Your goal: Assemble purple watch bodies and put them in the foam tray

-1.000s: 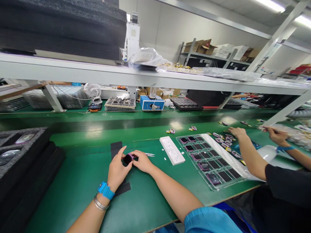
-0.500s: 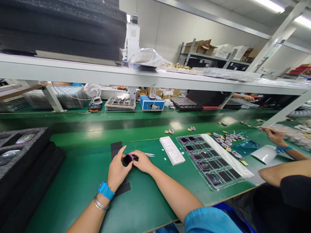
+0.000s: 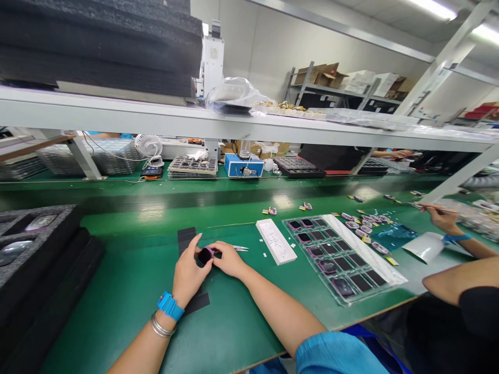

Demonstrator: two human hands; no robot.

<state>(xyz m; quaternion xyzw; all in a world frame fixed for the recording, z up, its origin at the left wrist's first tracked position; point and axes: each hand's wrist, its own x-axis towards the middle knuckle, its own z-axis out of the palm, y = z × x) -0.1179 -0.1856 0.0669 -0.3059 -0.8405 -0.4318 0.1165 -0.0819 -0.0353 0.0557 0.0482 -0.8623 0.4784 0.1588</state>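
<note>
**A:** Fingers first. What do you note?

**B:** Both hands closed on one small item. The left hand [image 3: 188, 275] curls its fingers over a purple-framed device [image 3: 205, 255]; the right hand [image 3: 230, 261] presses its fingertips against the device's other side.

**A:** Item's position?

**B:** Held between the hands, just above the green bench mat [image 3: 128, 311], dark face showing.

**A:** Nearby?

**B:** Fine tweezers [image 3: 240, 248] lie just beside the right hand. Black strips [image 3: 186, 237] sit under and behind the hands. Further right: a white block [image 3: 276, 241] with handwriting, then a clear compartment tray [image 3: 335, 255] holding more purple-framed devices.

**A:** Left wrist?

**B:** Blue wristband [image 3: 170, 305], metal bangle [image 3: 161, 326] above the forearm. Grey foam trays [image 3: 39, 244] are stacked at far left.

**A:** Anyone else?

**B:** A co-worker's hand [image 3: 442, 219] at right pinches a thin pointed tool [image 3: 440, 209] over scattered parts.
</note>
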